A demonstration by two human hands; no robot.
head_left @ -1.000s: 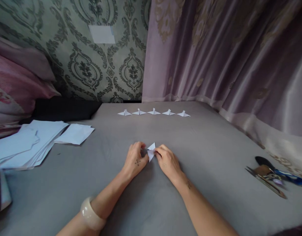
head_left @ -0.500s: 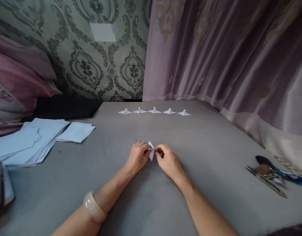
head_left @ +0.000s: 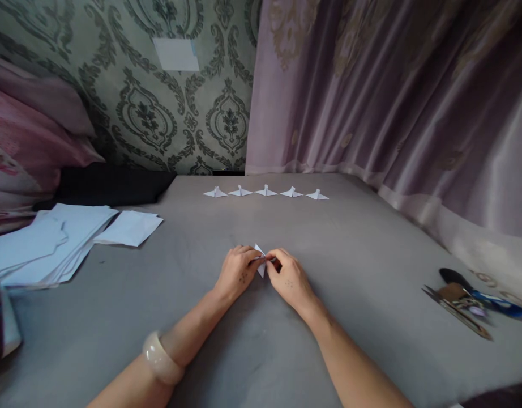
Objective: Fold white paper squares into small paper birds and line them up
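Head view: both hands are held out over the grey table [head_left: 261, 351], converging at centre, backs up, wrists angled inward, forearms spread toward the lower corners. A small folded paper [head_left: 261, 270] is held between them, in front of the row of five white paper figures [head_left: 266, 192] and well apart from it. The paper's left side is pinched by the left hand [head_left: 238, 271], thumb and fingers closed on it; its right side is pinched by the right hand [head_left: 289, 279], thumb and forefinger closed, the other fingers curled. The two sets of fingertips are nearly touching, and the paper is mostly covered, with a white point left showing above and another below. A pale bangle [head_left: 162, 358] is worn on the left forearm. Versus a second ago: the paper was then gripped by the right hand, with the left fingers spread beside it; now it is pinched from both sides. Versus half a second ago: the fingertips have been brought closer together. The row of figures has been left as it was.
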